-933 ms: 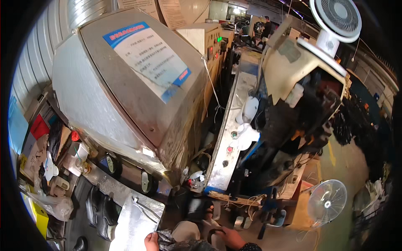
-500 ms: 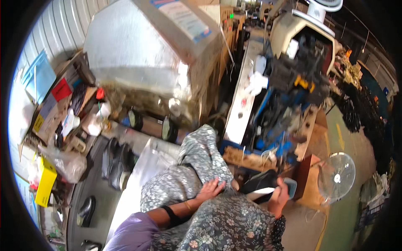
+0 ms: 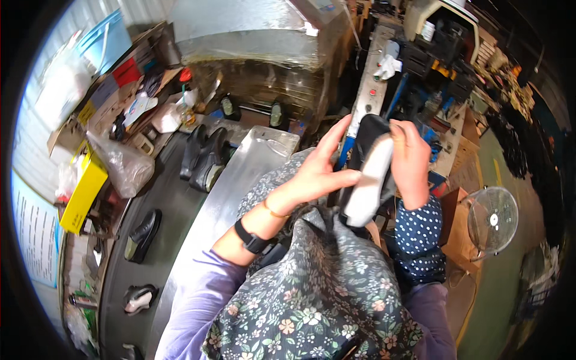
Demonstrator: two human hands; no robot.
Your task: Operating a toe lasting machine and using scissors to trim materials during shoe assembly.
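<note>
A black shoe (image 3: 373, 127) with a long white sole-shaped face is raised in front of my chest, tilted, its white face turned up. My right hand (image 3: 411, 157) grips it from the right, fingers bent over the edge. From the left, my left hand (image 3: 313, 175) holds it too, thumb against the white face and fingers stretched along the black side. A wristband and a thin bangle circle my left wrist. Floral cloth (image 3: 312, 300) covers my lap.
Left of me, a dark conveyor belt (image 3: 174, 222) carries several dark shoes beside a metal ledge (image 3: 264, 147). A yellow box (image 3: 84, 195) and plastic bag (image 3: 129, 171) stand beyond. At right are a fan (image 3: 493, 219), a cardboard box (image 3: 462, 225) and a cluttered machine bench (image 3: 366, 96).
My right hand has brought the shoe up and inward from my right side. The left hand has left my lap and taken hold of the shoe. The view has shifted.
</note>
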